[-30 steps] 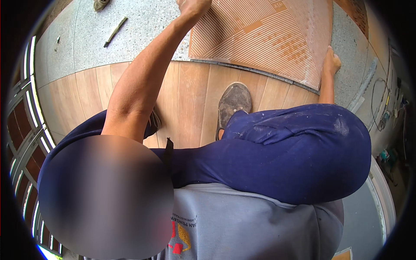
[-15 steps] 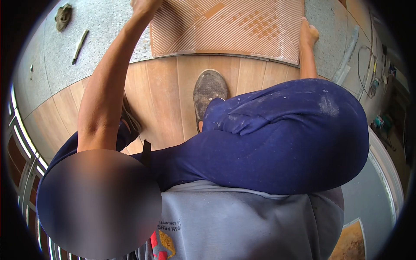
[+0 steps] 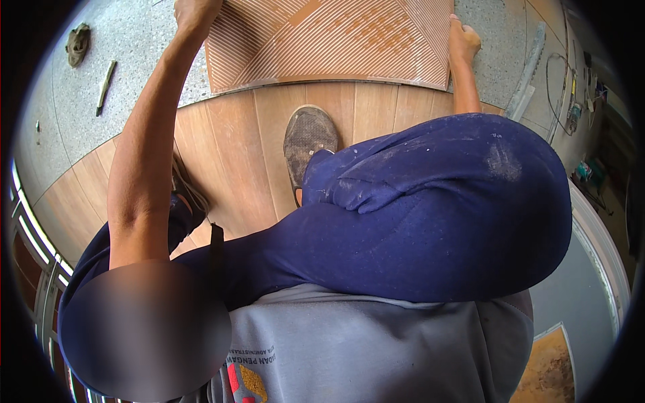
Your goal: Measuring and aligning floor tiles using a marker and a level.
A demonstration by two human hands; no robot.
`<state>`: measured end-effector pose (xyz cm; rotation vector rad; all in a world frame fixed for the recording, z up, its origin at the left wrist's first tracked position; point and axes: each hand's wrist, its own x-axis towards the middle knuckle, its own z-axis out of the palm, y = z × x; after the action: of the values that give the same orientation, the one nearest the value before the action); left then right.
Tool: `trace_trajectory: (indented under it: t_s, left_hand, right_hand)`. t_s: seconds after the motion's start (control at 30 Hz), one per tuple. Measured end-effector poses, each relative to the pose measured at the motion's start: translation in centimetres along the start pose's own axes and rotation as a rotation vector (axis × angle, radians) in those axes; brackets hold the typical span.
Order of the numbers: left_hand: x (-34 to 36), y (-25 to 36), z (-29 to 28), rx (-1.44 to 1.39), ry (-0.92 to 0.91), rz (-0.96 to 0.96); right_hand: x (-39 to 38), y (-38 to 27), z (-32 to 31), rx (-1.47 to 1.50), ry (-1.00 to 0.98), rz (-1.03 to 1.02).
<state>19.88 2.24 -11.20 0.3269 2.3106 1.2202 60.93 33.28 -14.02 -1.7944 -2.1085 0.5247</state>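
Note:
A large rectangular tile [image 3: 322, 50], brown with pale diagonal ridges on the side facing up, is at the top of the view. Its near edge runs along the border of the wood-look planks, and its far part is cut off. At its left edge is my left hand [image 3: 197, 15], closed on the tile, though the frame's top hides part of the fingers. My right hand [image 3: 463, 41] grips the right edge, with fingers curled against it.
My shoe [image 3: 309, 141] rests on wood-look floor planks [image 3: 228, 141] just before the tile. On the speckled grey floor [image 3: 144, 64] lie a crumpled cloth [image 3: 78, 45] and a thin stick-like tool [image 3: 105, 87]. A long pale strip [image 3: 529, 74] and a cable [image 3: 552, 84] lie at the right.
The whole scene has shifted slightly left and up in the view. Both hands keep their places on the tile's edges.

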Motion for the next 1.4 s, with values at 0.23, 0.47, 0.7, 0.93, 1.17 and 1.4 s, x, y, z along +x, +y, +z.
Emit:
trace_trajectory:
  t_s: [0.23,0.47,0.7,0.93,1.17,1.4]
  left_hand:
    - [0.0,0.7,-0.3,0.075,-0.073,-0.017]
    - [-0.7,1.4,0.1,0.118,-0.07,-0.02]
    - [-0.5,0.8,-0.7,0.079,-0.115,0.035]
    - [-0.6,0.7,-0.5,0.108,-0.053,0.036]
    - [1.0,0.3,-0.6,0.275,-0.103,0.039]
    - [0.1,1.0,-6.3,0.763,-0.36,0.354]
  right_hand:
    - [0.2,0.4,-0.2,-0.052,-0.011,-0.045]
    - [0.6,1.5,-0.5,-0.145,-0.018,-0.11]
    - [0.2,1.3,-0.4,-0.095,-0.036,-0.154]
    - [0.0,1.3,-0.6,-0.087,-0.041,-0.163]
    - [1.0,2.3,-1.0,-0.119,-0.065,-0.171]
    - [-2.9,0.3,-2.2,-0.236,-0.181,-0.156]
